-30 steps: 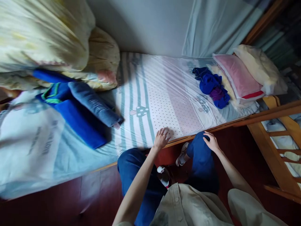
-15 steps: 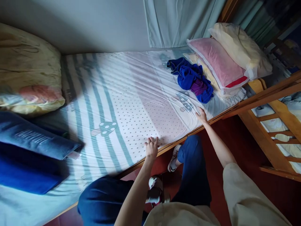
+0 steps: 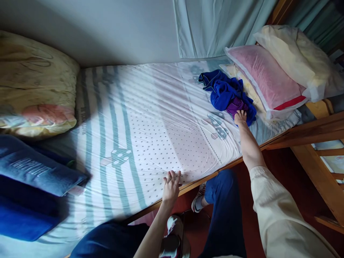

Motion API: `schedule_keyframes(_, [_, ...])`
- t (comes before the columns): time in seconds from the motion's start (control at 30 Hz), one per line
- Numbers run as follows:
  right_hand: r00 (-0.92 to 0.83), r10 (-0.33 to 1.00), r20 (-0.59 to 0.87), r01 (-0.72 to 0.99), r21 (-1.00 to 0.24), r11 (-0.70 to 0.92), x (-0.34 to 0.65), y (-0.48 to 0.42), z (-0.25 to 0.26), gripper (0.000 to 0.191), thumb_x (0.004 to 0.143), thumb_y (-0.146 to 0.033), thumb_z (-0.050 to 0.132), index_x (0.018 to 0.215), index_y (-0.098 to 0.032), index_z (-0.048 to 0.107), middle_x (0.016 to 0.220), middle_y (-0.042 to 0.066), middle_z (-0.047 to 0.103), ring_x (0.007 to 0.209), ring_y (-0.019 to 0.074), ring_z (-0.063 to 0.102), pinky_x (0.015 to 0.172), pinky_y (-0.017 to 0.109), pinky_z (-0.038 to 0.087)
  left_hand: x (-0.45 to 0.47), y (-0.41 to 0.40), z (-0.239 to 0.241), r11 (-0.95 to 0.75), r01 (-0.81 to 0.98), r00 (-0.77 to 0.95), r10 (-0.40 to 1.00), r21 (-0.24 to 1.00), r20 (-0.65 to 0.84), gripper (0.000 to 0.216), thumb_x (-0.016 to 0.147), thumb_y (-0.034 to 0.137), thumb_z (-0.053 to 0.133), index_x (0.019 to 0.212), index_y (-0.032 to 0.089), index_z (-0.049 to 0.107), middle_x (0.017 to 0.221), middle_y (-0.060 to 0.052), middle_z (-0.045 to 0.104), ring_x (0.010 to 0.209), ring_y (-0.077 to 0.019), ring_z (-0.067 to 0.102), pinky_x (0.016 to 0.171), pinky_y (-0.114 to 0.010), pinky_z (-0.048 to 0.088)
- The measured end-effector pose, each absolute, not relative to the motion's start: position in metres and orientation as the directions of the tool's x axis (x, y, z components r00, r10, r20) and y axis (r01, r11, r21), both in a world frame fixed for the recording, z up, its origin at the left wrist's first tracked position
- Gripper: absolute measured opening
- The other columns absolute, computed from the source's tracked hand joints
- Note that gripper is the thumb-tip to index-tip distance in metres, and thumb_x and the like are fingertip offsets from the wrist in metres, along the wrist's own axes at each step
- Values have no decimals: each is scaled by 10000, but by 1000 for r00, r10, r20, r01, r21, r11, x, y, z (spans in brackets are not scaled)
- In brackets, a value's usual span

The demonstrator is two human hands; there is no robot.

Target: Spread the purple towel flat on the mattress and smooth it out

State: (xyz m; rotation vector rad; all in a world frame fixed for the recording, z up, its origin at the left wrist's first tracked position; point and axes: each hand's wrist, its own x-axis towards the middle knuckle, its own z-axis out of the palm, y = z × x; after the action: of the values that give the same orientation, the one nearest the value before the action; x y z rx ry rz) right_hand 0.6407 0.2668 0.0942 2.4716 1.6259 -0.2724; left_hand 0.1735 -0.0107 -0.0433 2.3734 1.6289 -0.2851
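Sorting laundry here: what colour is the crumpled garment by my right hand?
Bright blue garment, with a purple piece tucked in, seen in the head view.

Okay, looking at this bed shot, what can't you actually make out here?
Head view only:
- Right hand: fingertips reach the blue and purple clothes; grip unclear, too small.
- Purple piece: mostly buried in the blue cloth.
- Folded jeans: cut by the left edge, print blurred.
- Left hand: flat on the sheet; palm hidden.

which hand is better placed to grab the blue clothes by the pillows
Right. The right hand is stretched out with its fingers already at the blue clothes, while the left hand rests flat on the sheet near the bed edge, far from them.
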Motion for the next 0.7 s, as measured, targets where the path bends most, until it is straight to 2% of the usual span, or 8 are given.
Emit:
schedule_keyframes(0.03, [393,891,-229,916,11,-401,644,266,96,345,993,-80,483,1223,-33,736,1525,250,565,1495,339,390,1276,523,289,173,-11,-43,-347,933,360,886,96,-292,550,983,143,579,1532,128,600,1523,-301,571,1440,-454,544,1124,-638,489])
schedule_keyframes(0.1, [399,908,-129,895,-160,-416,652,265,103,302,1012,-133,491,1162,-28,732,1413,264,617,1395,305,474,1230,478,364,173,-11,-43,-346,932,362,886,106,-290,550,991,145,549,1538,126,593,1530,-299,566,1446,-452,540,1131,-644,483])
schedule_keyframes(0.17, [420,908,-7,850,-347,-396,662,264,117,307,1025,-188,480,1167,-57,718,1369,232,628,1304,246,522,1209,433,405,173,-11,-43,-330,937,350,885,115,-306,556,988,161,543,1542,134,590,1540,-289,563,1460,-450,528,1140,-649,478])
schedule_keyframes(0.23, [451,889,79,816,-441,-374,674,265,141,342,1025,-206,454,1238,-78,689,1366,200,623,1251,210,555,1200,421,428,175,-8,-42,-305,944,331,884,129,-331,563,982,177,544,1541,142,592,1549,-282,560,1473,-451,516,1153,-654,469])
schedule_keyframes(0.33, [456,864,212,813,-495,-307,694,271,197,397,1006,-219,491,1351,-94,642,1364,190,619,1237,238,619,1151,460,487,180,-3,-35,-284,947,320,883,152,-344,581,966,191,553,1545,145,585,1546,-292,558,1478,-466,507,1157,-663,460])
schedule_keyframes(0.47, [310,845,436,865,-498,-61,718,277,295,421,1024,-342,577,1407,-176,624,1402,163,617,1273,283,635,1094,469,547,188,5,-12,-281,948,316,876,147,-363,635,940,184,611,1572,180,548,1516,-288,582,1487,-443,502,1151,-616,472])
schedule_keyframes(0.6, [186,825,534,868,-482,117,722,267,398,458,1115,-403,497,1519,-188,490,1606,130,486,1325,156,560,1097,325,519,187,-4,19,-261,950,312,826,172,-469,692,907,122,614,1586,224,527,1627,-253,478,1563,-379,422,1138,-545,504])
schedule_keyframes(0.7, [92,786,611,856,-452,252,701,236,461,494,1116,-382,541,1554,-193,415,1711,90,363,1347,84,493,1140,275,465,182,-18,43,-248,919,377,784,307,-493,670,882,156,625,1546,230,573,1622,-205,510,1526,-339,487,1148,-497,516])
